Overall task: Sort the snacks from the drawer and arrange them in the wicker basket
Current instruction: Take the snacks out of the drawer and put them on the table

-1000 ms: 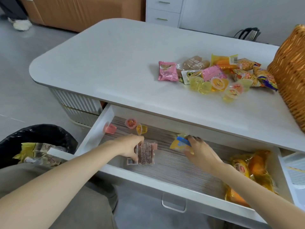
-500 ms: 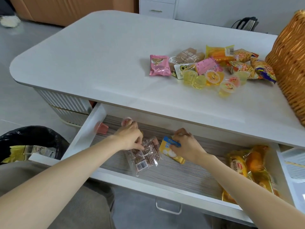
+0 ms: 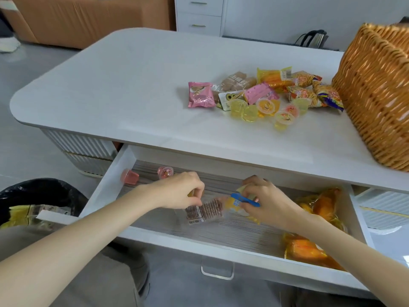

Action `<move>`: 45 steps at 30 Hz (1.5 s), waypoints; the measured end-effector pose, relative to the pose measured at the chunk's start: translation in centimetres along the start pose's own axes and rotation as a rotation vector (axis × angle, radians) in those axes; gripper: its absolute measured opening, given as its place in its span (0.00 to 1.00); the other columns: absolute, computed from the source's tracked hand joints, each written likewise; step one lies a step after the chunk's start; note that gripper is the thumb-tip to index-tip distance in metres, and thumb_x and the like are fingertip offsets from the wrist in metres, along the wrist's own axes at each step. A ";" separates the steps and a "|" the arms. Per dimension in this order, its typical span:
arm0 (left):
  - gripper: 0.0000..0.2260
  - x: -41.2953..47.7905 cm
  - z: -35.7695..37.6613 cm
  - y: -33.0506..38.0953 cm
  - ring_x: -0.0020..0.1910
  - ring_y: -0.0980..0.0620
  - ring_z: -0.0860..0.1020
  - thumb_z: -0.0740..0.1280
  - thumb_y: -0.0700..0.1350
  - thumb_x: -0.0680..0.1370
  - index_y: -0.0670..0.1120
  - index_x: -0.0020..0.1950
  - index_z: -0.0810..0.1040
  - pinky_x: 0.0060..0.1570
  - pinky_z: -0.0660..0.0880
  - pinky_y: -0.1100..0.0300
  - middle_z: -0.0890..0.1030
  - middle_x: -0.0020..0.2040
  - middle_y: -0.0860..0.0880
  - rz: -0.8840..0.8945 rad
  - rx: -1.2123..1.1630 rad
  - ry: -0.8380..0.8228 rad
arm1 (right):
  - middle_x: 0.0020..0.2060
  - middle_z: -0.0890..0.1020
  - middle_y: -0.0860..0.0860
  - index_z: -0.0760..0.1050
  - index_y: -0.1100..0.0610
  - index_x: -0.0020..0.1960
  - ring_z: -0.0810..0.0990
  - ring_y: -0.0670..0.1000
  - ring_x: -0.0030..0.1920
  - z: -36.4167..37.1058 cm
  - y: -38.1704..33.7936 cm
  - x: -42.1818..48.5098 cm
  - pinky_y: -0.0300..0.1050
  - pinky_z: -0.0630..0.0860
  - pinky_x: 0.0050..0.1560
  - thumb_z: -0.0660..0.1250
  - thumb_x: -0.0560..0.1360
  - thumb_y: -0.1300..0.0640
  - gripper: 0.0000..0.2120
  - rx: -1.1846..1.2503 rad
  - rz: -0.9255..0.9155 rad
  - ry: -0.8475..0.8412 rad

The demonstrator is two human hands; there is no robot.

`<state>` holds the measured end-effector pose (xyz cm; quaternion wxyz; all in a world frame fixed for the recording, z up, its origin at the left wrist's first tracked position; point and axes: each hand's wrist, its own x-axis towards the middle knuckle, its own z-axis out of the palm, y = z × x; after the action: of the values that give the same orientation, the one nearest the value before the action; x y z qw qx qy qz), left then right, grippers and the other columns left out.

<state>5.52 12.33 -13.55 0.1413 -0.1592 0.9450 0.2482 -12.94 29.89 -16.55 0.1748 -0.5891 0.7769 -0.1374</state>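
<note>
The white drawer (image 3: 115, 173) stands pulled out under the table. Inside it, my left hand (image 3: 179, 190) pinches a clear packet of brown snacks (image 3: 204, 211) and also seems to hold a small yellow jelly cup. My right hand (image 3: 263, 201) grips a yellow packet with a blue stripe (image 3: 238, 201). Two pink jelly cups (image 3: 164, 172) lie at the drawer's back left. Orange-yellow bags (image 3: 318, 209) fill its right end. The wicker basket (image 3: 376, 91) stands on the table at the right, beside a heap of snack packets and jelly cups (image 3: 263, 96).
The white table (image 3: 132, 85) runs across the view above the drawer. A black bin (image 3: 44, 196) with wrappers in it sits at the lower left, beside my knee. A kettle (image 3: 314, 38) and white cabinet drawers (image 3: 199, 14) are at the back.
My left hand took hold of the clear brown packet and drew it rightward. My right hand closed on the yellow packet and brought it leftward, so both packets now meet mid-drawer.
</note>
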 end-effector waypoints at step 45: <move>0.24 12.7 -7.1 5.8 0.76 0.45 0.36 0.52 0.60 0.81 0.55 0.76 0.61 0.73 0.40 0.44 0.42 0.79 0.52 -0.164 -0.065 0.644 | 0.78 0.50 0.51 0.54 0.48 0.78 0.50 0.60 0.75 -9.9 2.9 6.2 0.59 0.54 0.72 0.52 0.82 0.47 0.25 -0.136 0.428 0.439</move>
<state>-9.49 10.48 -9.53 -0.1502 -0.3092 0.9168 0.2030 -21.30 24.73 -9.57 -0.0119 -0.3789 0.9098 -0.1691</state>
